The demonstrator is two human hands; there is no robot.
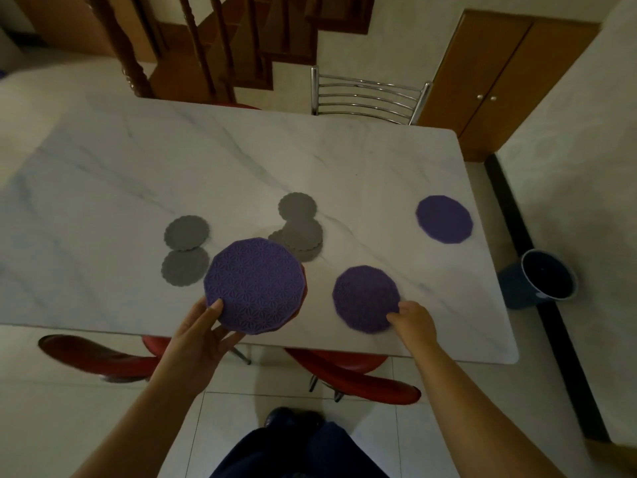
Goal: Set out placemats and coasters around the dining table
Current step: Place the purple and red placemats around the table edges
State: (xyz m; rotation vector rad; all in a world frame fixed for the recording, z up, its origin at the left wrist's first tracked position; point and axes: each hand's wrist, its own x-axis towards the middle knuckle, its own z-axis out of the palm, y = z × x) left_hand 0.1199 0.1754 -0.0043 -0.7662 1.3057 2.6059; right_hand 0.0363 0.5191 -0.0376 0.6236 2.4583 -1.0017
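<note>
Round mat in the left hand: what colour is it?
It's a purple round mat, star-patterned; head view.

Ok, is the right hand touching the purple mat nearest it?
Touching. The head view shows the right hand, fingers curled onto the purple mat at its near-right edge.

Home dining room; marble table (206, 160); chrome chair (368, 94); wooden staircase (206, 46).
</note>
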